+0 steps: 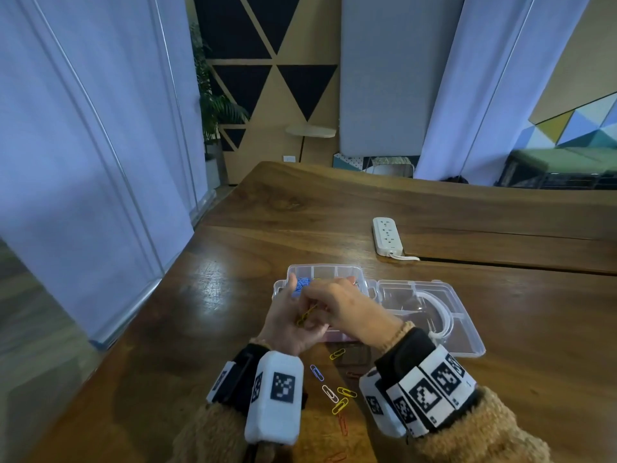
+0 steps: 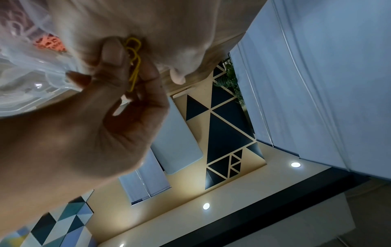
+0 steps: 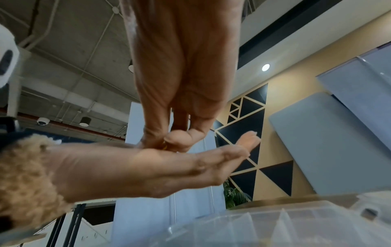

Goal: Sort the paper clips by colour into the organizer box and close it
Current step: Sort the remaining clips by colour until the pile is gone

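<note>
The clear organizer box [image 1: 321,267] lies on the wooden table with its lid [image 1: 462,332] folded open to the right. Blue clips [image 1: 302,283] fill a back compartment, and red clips [image 2: 49,44] show in another. Both hands meet above the box. My left hand [image 1: 309,320] pinches a few yellow paper clips [image 2: 133,66] between thumb and fingers. My right hand [image 1: 320,304] reaches in from the right, and its thumb and fingertips [image 3: 167,144] pinch the upper end of the same yellow clips. Several loose clips [image 1: 340,406] in yellow, blue, white and red lie on the table between my wrists.
A white power strip [image 1: 386,236] lies farther back on the table [image 1: 213,295], right of centre. The table's left edge runs diagonally beside blue-white curtain panels [image 1: 83,162]. A red clip [image 1: 335,457] sits at the near edge.
</note>
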### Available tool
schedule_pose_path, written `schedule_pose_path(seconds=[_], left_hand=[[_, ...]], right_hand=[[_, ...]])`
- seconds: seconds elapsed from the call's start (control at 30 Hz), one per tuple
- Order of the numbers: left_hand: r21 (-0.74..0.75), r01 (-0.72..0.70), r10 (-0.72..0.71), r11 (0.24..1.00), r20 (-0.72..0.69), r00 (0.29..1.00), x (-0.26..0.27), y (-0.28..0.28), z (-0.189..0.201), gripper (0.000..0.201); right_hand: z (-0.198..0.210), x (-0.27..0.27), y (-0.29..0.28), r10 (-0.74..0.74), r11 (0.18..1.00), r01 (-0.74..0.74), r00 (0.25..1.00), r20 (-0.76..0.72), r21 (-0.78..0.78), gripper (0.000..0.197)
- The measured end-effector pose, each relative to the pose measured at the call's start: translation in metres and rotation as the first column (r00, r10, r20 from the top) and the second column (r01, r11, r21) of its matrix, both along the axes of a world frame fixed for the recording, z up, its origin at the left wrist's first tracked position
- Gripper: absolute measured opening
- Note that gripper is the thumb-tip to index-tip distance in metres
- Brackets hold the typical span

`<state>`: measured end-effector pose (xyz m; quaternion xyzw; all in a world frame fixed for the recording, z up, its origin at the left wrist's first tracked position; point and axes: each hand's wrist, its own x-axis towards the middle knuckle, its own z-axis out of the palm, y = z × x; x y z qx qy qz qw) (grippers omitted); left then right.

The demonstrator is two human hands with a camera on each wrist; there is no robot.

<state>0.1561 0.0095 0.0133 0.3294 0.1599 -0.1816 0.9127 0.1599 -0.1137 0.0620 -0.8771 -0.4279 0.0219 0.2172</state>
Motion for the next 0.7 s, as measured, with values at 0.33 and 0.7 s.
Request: schedule_pose_path(seconds=[0.33,0.7], left_hand=[[-0.131,-0.079,0.097,0.988,0.131,0.987,-0.006,0.027,0.009,0.043],[-0.07,-0.096,0.106,0.993,0.163,0.981,-0.005,0.029,0.005,0.033]], right_hand=[[0.005,0.029,-0.035,-0.217,0.918,0.325,0.891,-0.398,0.227,0.014],[-0.002,0.086,-0.015,-0.439,0.855,0.514,0.79,-0.428,0.072,0.02]])
